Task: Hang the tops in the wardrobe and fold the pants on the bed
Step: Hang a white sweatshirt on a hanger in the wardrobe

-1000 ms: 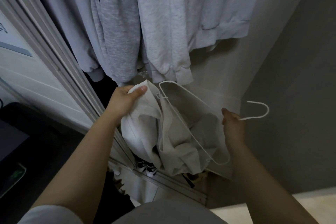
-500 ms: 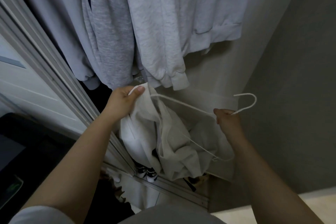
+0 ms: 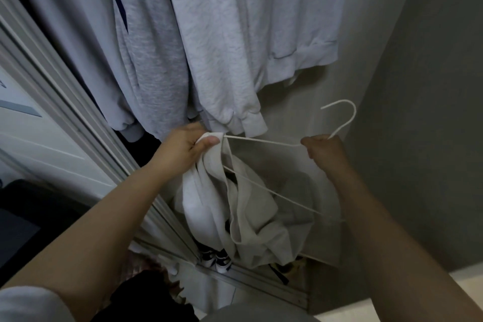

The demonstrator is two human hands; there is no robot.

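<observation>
The person stands right at the open wardrobe, both bare arms reaching forward. The left hand (image 3: pixel 184 145) has its fingers and thumb curled tight on a bunched edge of an off-white top (image 3: pixel 235 212), pinching the cloth together with one end of a white wire hanger (image 3: pixel 264 140). The rest of the top sags in loose folds below the hand, draped over the hanger's lower bar and hanging in front of the wardrobe's pale side panel (image 3: pixel 308 102). The right hand (image 3: pixel 325 149) has its grip closed in a fist around the hanger's neck, just under the hook, which curves up and free above the knuckles.

Above both hands hang several light grey sweatshirts (image 3: pixel 214 42), their ribbed cuffs and hems ending just over the left hand. To the left runs the frame of the sliding door (image 3: pixel 65 102). Down on the wardrobe floor, under the dangling top, a pair of dark and white shoes (image 3: pixel 217 259) peeks out beside the door track (image 3: pixel 256 283). A grey wall (image 3: pixel 423 112) fills the right side.
</observation>
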